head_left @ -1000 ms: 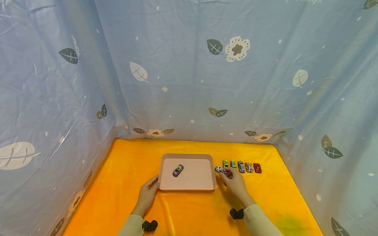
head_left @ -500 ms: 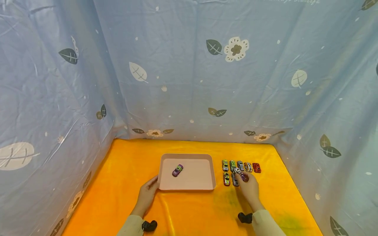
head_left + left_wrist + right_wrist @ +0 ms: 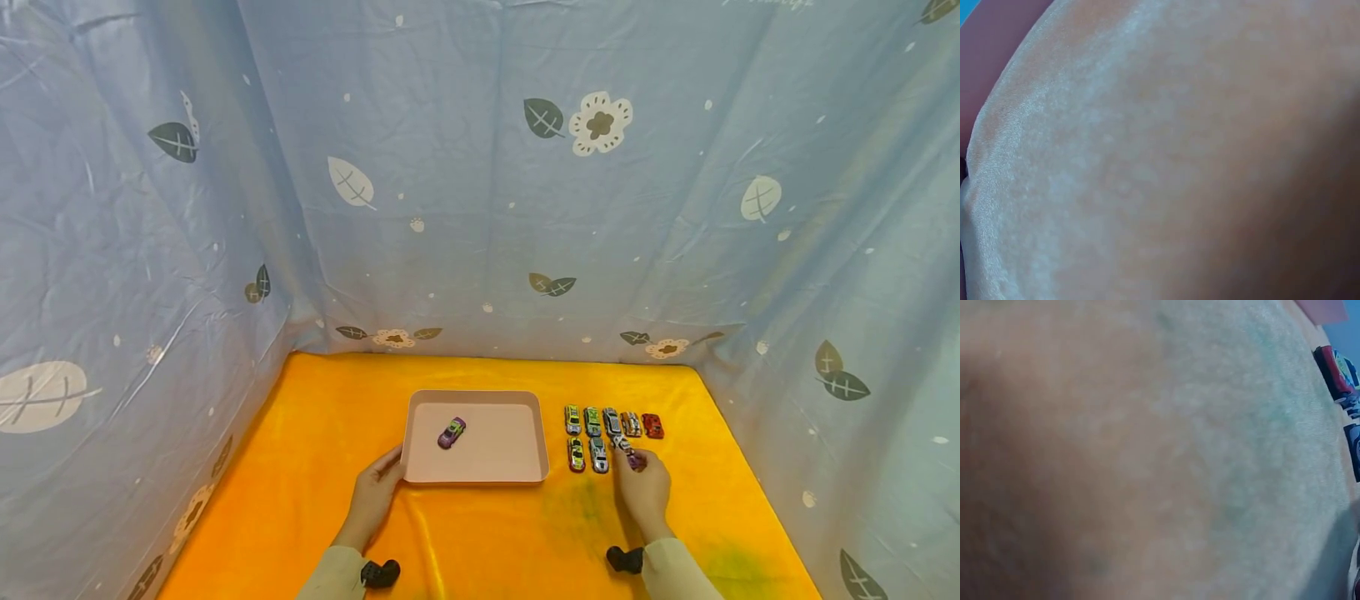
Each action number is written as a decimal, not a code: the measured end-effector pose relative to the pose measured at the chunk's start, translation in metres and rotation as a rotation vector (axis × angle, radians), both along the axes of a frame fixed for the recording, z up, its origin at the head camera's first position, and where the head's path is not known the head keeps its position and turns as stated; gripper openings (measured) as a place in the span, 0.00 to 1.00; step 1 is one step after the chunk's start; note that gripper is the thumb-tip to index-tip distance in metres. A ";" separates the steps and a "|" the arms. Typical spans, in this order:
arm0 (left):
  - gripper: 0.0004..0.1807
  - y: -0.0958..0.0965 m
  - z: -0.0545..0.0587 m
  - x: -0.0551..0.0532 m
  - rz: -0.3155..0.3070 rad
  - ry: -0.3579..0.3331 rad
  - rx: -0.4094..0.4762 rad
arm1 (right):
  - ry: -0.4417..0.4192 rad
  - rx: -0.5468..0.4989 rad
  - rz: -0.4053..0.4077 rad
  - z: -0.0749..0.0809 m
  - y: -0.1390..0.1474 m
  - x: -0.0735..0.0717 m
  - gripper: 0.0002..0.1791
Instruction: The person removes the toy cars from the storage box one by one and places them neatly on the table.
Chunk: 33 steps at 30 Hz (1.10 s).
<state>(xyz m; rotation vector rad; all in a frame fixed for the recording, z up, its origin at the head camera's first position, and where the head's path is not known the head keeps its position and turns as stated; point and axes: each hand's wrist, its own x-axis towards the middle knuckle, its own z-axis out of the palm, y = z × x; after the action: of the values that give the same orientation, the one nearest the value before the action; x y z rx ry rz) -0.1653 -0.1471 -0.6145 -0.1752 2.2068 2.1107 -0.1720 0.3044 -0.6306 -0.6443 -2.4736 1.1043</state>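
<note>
In the head view my left hand (image 3: 375, 493) holds the near left corner of a shallow pink tray (image 3: 517, 454), thumb and fingers at its rim. A purple and green toy car (image 3: 452, 432) sits in the tray, left of its middle. My right hand (image 3: 647, 492) pinches a black-and-white toy car (image 3: 622, 443) at its fingertips; a purple toy car (image 3: 636, 460) shows behind it, partly hidden by the fingers. This is just right of a silver-blue toy car (image 3: 598, 455) and a yellow toy car (image 3: 576, 454), which stand side by side on the yellow cloth (image 3: 495, 533).
Behind them runs a row of several toy cars, from a yellow-green one (image 3: 573, 419) to a red one (image 3: 653, 426). Blue printed curtains (image 3: 450, 275) enclose the back and sides. Both wrist views show mostly blurred cloth; cars (image 3: 1338, 372) appear at the right wrist view's edge.
My right hand has moved right from beside the tray, still holding the cars, uncovering the yellow and silver-blue ones in the near row. The left hand and tray have not moved.
</note>
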 end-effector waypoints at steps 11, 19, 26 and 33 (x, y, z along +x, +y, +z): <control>0.23 -0.002 -0.035 -0.010 0.046 0.030 -0.004 | -0.014 0.040 -0.019 -0.003 -0.001 -0.001 0.23; 0.22 -0.004 -0.036 -0.009 0.055 0.023 -0.067 | -0.050 0.084 -0.014 -0.003 -0.004 0.001 0.24; 0.24 -0.005 -0.037 -0.010 0.027 0.009 -0.048 | -0.057 0.099 -0.014 -0.002 -0.008 0.006 0.24; 0.23 -0.005 -0.034 -0.009 0.026 0.016 -0.039 | -0.035 0.071 0.009 0.000 -0.012 0.006 0.24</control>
<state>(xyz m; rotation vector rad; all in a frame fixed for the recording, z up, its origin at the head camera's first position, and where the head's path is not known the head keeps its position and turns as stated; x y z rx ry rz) -0.1744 -0.1520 -0.6488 -0.1909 2.2681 2.0909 -0.1660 0.2928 -0.6305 -0.6370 -2.5350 1.0110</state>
